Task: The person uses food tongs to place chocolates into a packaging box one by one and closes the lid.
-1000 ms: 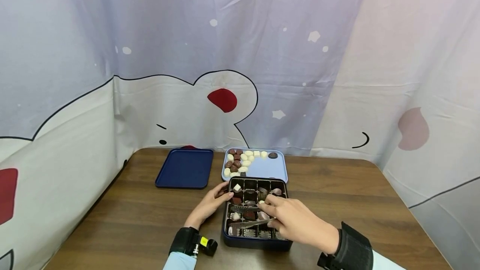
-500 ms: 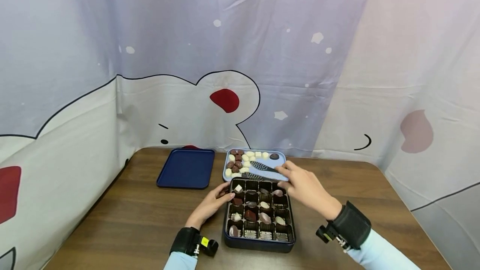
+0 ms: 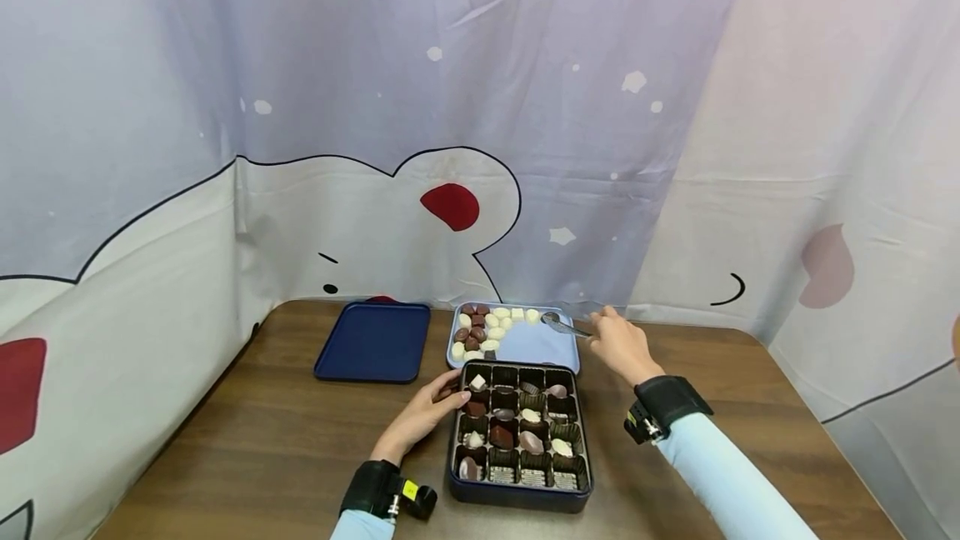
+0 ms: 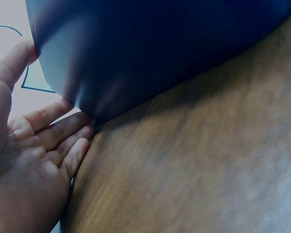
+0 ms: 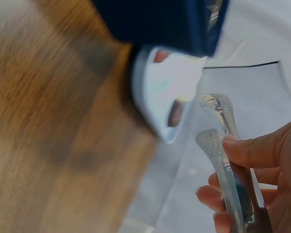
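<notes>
My right hand (image 3: 622,346) holds metal tongs (image 5: 223,155) beyond the right end of the pale blue tray (image 3: 536,347), their tips near a dark oval chocolate (image 5: 175,113) on it. Brown and white chocolates (image 3: 480,327) are grouped on the tray's left side. Just in front stands a dark blue box (image 3: 521,494) with a black divided insert, where many compartments hold single chocolates. My left hand (image 3: 422,415) touches the box's left side, its thumb at the rim. In the left wrist view its fingers (image 4: 58,128) reach fairly straight to the box wall.
A dark blue lid (image 3: 372,342) lies flat to the left of the tray. The wooden table (image 3: 285,457) ends at its back against a patterned cloth (image 3: 555,107) that hangs behind and along the sides.
My right hand has lifted the tongs from over the box, across the tray, to its back right end. The left hand keeps its place at the box.
</notes>
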`<state>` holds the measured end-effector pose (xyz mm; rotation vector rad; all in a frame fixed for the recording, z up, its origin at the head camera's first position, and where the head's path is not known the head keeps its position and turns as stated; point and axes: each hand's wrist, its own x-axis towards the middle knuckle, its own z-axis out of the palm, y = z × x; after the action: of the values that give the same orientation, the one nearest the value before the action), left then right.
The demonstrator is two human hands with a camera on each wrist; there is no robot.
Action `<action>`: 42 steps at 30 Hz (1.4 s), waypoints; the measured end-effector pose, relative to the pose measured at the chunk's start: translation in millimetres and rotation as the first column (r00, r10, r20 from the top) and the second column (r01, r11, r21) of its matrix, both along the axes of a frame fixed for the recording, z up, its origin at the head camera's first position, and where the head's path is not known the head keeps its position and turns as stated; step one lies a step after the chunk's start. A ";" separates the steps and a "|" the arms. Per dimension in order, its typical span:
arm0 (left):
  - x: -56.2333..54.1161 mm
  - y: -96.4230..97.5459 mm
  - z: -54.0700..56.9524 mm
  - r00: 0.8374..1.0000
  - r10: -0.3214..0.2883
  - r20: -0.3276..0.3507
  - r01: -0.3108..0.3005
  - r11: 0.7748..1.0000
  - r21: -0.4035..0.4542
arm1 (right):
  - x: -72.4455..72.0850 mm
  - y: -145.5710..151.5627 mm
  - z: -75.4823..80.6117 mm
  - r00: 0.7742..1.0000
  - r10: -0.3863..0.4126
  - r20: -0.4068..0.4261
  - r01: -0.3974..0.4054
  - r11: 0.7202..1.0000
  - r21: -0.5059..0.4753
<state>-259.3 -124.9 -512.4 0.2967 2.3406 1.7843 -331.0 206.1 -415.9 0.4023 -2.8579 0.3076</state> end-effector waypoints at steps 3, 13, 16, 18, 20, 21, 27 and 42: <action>-0.2 -0.7 0.3 1.000 -0.001 0.002 0.001 1.000 0.007 | -9.2 -1.2 -9.0 1.000 -0.006 0.017 0.005 1.000 0.016; -1.7 0.3 -1.2 1.000 -0.003 -0.001 0.003 1.000 0.006 | -24.7 -11.9 -28.4 0.996 -0.066 0.054 0.065 0.997 0.031; -1.6 0.9 -1.4 1.000 -0.006 -0.003 0.006 1.000 0.007 | -26.9 -13.7 -33.2 0.994 -0.087 0.062 0.086 0.996 0.020; -1.7 1.1 -1.5 1.000 -0.007 -0.002 0.007 1.000 0.004 | -27.6 -14.5 -35.8 0.994 -0.090 0.063 0.089 0.996 0.015; -1.7 1.1 -0.9 1.000 -0.007 0.001 0.007 1.000 0.003 | -28.0 -14.8 -37.3 0.994 -0.092 0.054 0.091 0.996 0.021; -1.7 1.2 -0.8 1.000 -0.006 0.002 0.006 1.000 0.003 | -28.4 -14.3 -38.0 0.995 -0.092 0.049 0.091 0.996 0.024; -2.9 0.6 -2.8 1.000 -0.004 0.001 0.004 1.000 0.002 | -25.5 -8.8 -38.4 0.997 -0.072 0.012 0.072 0.997 0.020; -1.1 1.1 0.3 1.000 0.017 0.009 -0.017 1.000 -0.024 | 32.2 -0.7 1.8 0.987 0.132 -0.091 -0.133 0.991 -0.008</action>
<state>-260.4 -123.8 -512.1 0.2653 2.3641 1.7597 -298.7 205.3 -414.1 0.5899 -2.7446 0.3250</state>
